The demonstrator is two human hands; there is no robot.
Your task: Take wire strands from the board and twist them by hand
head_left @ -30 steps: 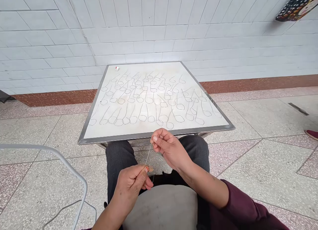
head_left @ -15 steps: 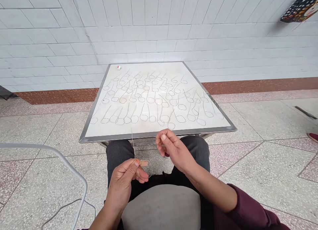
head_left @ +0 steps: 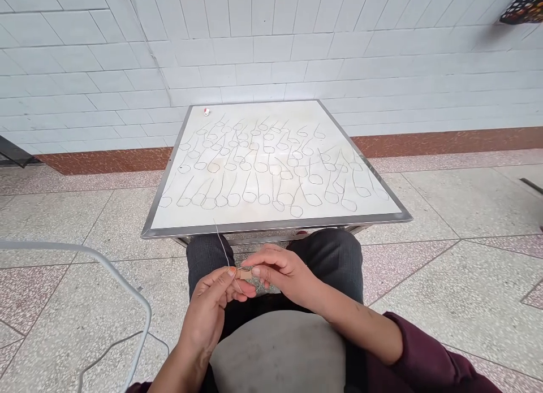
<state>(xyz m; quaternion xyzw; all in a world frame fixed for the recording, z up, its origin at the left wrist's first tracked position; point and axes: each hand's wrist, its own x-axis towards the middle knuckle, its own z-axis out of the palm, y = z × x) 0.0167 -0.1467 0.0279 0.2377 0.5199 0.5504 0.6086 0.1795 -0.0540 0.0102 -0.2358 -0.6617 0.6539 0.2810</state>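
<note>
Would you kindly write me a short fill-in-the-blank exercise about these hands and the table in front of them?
The left hand and right hand meet at a small tan piece above the dark grey ____.
The table's white top is edged with ____.
Each thin strand on it ends in a small ____.
The sleeve on the right arm is ____.

Missing words: trousers; metal; loop; maroon.

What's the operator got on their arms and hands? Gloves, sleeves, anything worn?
No gloves: the left hand and right hand are bare, with no ring or watch visible. Both forearms are bare too. A dark maroon right sleeve ends near the elbow; the left sleeve shows only at the frame's bottom edge.
</note>
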